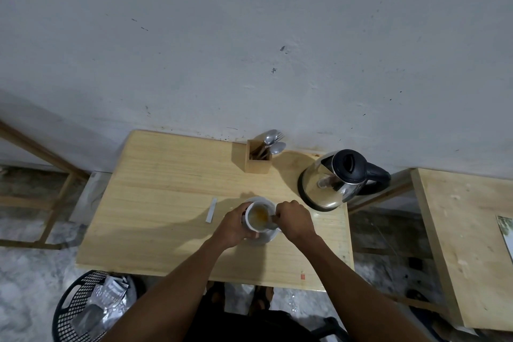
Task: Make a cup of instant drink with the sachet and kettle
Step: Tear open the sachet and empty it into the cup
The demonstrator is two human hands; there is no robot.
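Observation:
A white cup [258,216] with an orange-brown drink inside stands on a white saucer [268,239] near the middle of the wooden table [166,203]. My left hand [236,226] wraps around the cup's left side. On the cup's right, my right hand [295,219] is closed on a spoon [274,221] whose metal end shows at the rim. A thin white sachet strip [211,210] lies flat to the left of the cup. The steel kettle [337,179] with a black lid and handle stands at the back right, apart from both hands.
A wooden holder [256,158] with spoons and a fork stands at the table's back edge against the wall. A black mesh basket [91,308] with empty wrappers sits on the floor at the front left. A second wooden table [466,244] is on the right.

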